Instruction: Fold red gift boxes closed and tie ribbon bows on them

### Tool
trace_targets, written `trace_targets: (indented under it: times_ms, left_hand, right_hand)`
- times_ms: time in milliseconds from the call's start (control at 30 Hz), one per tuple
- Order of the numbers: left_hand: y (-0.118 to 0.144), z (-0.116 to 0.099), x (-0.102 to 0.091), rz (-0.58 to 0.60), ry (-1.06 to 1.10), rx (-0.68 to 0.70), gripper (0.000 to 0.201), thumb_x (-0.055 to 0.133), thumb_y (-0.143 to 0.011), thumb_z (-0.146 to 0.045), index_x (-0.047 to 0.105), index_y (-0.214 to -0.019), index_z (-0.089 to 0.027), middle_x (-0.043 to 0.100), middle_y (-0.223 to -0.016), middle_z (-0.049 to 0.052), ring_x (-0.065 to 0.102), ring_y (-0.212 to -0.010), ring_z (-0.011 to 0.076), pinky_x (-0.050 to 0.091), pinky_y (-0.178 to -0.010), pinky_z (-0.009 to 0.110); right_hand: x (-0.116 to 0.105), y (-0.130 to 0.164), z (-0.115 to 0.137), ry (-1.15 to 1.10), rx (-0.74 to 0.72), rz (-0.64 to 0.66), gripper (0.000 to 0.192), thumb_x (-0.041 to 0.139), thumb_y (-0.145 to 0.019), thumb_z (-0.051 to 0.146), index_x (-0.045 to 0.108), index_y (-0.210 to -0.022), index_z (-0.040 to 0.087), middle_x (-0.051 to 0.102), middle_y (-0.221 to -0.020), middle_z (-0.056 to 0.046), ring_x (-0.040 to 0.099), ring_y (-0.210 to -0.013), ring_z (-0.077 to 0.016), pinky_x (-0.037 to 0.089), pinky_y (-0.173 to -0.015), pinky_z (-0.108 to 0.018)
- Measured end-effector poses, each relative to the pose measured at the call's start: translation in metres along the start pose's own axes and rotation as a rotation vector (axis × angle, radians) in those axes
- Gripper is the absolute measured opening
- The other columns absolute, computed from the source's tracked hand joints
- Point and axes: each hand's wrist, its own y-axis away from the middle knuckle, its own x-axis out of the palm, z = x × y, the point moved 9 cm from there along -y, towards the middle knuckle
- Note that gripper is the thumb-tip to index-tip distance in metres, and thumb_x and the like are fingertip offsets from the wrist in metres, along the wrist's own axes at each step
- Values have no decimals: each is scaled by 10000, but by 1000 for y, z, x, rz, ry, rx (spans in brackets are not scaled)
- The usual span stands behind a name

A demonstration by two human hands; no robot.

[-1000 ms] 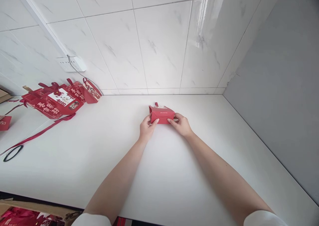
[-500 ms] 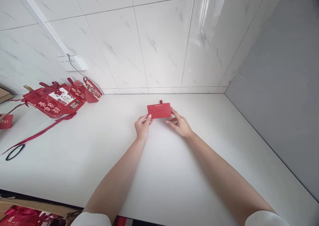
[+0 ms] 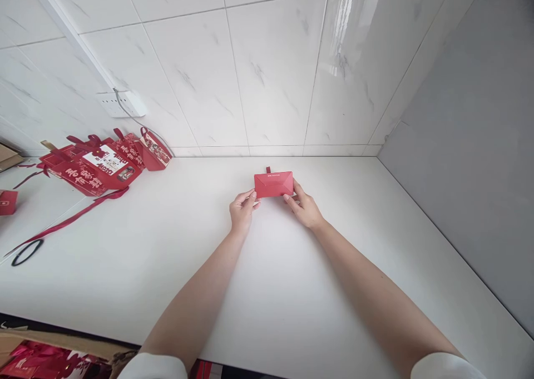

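A small red gift box (image 3: pixel 273 185) with a short dark-red ribbon loop (image 3: pixel 268 170) at its back edge is held just above the white table. Its plain face, with folded flap lines and a line of small pale print, is towards me. My left hand (image 3: pixel 242 209) grips the lower left corner, thumb on the front. At the right end, my right hand (image 3: pixel 305 205) holds it too, thumb at the lower corner and fingers behind the side. The fingers behind the box are partly hidden.
Several decorated red gift boxes (image 3: pixel 94 165) stand at the left against the tiled wall, below a socket (image 3: pixel 120 104). A long red ribbon (image 3: pixel 75 216) and a black ring (image 3: pixel 27 252) lie nearby. A carton (image 3: pixel 62 343) of red items is at lower left; a grey panel (image 3: pixel 467 145) bounds the right.
The red box has shifted slightly right and levelled out. My right thumb has moved from below the box onto its lower right corner, closing the right hand on it.
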Motion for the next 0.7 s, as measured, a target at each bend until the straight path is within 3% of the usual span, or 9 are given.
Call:
trace_targets:
  times_ms: [100,167,233,300,400,533,633,700]
  left_hand:
    - [1,1,6,68,-95,9,401,649,-786,-548,714,-881,-164,674,-1044,101,662,-890,195,585,-714,334]
    - [2,9,17,185,-122,-53,529,537,-817,-647,697,-783,-144,687,-937,118,660,-869,215,570,-682,328]
    - [5,20,28,291,-128,-135,617,460,-825,-701,684,-780,-129,690,-840,125,662,-788,213,557,-681,336]
    - [5,26,31,319,-150,-168,594,489,-821,-690,680,-856,-129,687,-801,110,645,-694,188,542,-663,329]
    - [3,22,33,317,-114,-143,526,519,-844,-633,673,-1032,-166,696,-933,106,648,-755,194,537,-667,322]
    - [13,2,44,439,156,-121,681,278,-902,-693,564,-1295,-216,595,-1303,106,561,-1204,260,526,-926,372]
    - [22,-9,50,517,282,-161,725,356,-844,-746,584,-1278,-212,578,-1336,108,526,-1271,279,511,-994,385]
    - [21,-13,46,452,220,-149,675,429,-826,-730,634,-1209,-213,622,-1276,118,572,-1219,296,534,-961,415]
  right_hand:
    - [-8,2,5,12,-50,-96,595,412,-939,527,282,-1468,288,582,-1303,-77,618,-1066,-258,540,-886,-440]
    - [-17,5,17,62,-165,-211,548,414,-949,495,340,-1433,250,514,-1378,-107,539,-1205,-267,496,-978,-456]
    - [-24,12,31,149,-290,-315,503,448,-946,458,398,-1397,241,447,-1432,-120,440,-1318,-274,438,-1057,-479]
    - [-22,16,41,252,-384,-348,462,487,-938,420,448,-1369,261,435,-1447,-117,391,-1361,-286,409,-1086,-513]
    - [-1,21,54,370,-527,-240,387,479,-952,342,509,-1335,293,464,-1456,-76,364,-1389,-277,381,-1118,-522]
    - [36,28,66,410,-657,-2,388,397,-986,256,500,-1353,328,455,-1483,7,292,-1442,-212,341,-1168,-472]
    - [50,34,74,382,-720,68,422,384,-989,256,444,-1399,332,412,-1513,6,291,-1445,-194,334,-1172,-449]
    - [48,39,79,350,-753,42,489,466,-955,347,384,-1437,321,372,-1537,-24,309,-1438,-228,288,-1188,-483]
